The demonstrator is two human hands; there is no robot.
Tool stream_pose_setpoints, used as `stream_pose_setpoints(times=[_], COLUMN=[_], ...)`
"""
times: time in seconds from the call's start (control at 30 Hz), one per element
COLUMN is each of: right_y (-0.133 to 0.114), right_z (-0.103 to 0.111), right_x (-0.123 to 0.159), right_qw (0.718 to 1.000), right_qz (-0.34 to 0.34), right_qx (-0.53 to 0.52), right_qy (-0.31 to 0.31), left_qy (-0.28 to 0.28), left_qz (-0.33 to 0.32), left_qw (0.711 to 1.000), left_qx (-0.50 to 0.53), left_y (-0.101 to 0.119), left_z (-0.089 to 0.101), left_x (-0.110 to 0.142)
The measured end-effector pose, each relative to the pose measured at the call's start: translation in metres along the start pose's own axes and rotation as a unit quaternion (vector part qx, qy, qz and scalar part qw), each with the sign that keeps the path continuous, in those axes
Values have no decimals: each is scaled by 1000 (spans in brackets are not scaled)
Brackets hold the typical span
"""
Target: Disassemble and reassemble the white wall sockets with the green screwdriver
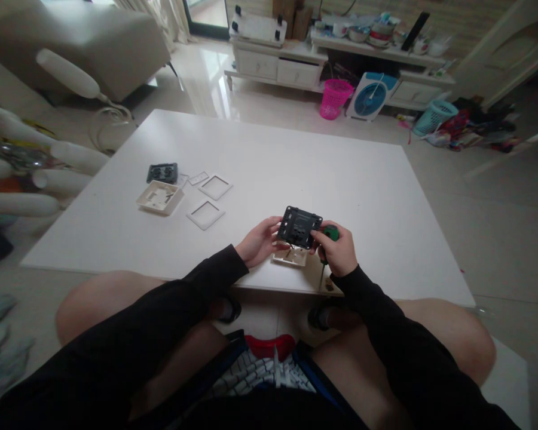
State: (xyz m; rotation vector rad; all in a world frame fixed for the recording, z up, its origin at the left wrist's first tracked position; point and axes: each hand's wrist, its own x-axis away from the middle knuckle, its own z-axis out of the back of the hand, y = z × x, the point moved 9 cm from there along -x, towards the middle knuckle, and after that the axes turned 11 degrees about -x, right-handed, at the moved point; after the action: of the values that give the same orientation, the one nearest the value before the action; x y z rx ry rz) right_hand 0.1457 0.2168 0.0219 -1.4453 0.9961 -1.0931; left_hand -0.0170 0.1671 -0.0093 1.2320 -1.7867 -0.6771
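Both hands hold a black wall socket module (299,227) above the near edge of the table. My left hand (262,242) grips its left side, fingers closed on the edge. On the right side, my right hand (338,249) pinches the module and also keeps a green-handled screwdriver (330,233) in the palm, its shaft pointing down. Directly below the module sits a cream mounting box (291,257), partly hidden by it. Small brownish pieces (329,283), too small to name, lie at the table edge near the screwdriver tip.
On the white table (341,173), left of my hands, are a second dark module (162,172), another cream mounting box (160,197) and two white square frames (215,187). Beyond stand a pink basket (336,98), a blue box fan (371,97) and a low cabinet (269,65).
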Motion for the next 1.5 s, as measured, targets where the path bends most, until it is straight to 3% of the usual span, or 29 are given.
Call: stream_pose_setpoints(times=[0.07, 0.13, 0.2, 0.3, 0.4, 0.6, 0.9, 1.13, 1.5], right_y=[-19, -41, -53, -49, -40, -43, -30, -27, -26], right_z=[3, -4, -22, -49, -60, -53, -62, -67, -66], right_x=[8, 22, 40, 59, 64, 54, 53, 57, 55], right_qw=[994, 966, 924, 875, 859, 875, 881, 875, 868], right_qz=[82, 196, 295, 351, 343, 320, 263, 277, 282], right_qx=[71, 166, 240, 290, 308, 298, 324, 331, 354], right_qy=[19, 7, -51, -165, -223, -206, -222, -217, -205], left_qy=[-27, -56, -66, -25, 10, -18, -6, 0, -17], left_qz=[28, 50, 59, 54, 55, 73, 21, -103, -134], left_qw=[998, 993, 989, 989, 990, 994, 999, 988, 968], left_qx=[53, 93, 121, 138, 128, 78, -23, -118, -210], left_y=[-4, -7, -9, -11, -13, -21, -29, -7, 3], left_z=[-8, -17, -24, -21, -15, -18, -20, -26, -37], left_x=[3, 6, 9, 10, 10, 10, 9, 11, 17])
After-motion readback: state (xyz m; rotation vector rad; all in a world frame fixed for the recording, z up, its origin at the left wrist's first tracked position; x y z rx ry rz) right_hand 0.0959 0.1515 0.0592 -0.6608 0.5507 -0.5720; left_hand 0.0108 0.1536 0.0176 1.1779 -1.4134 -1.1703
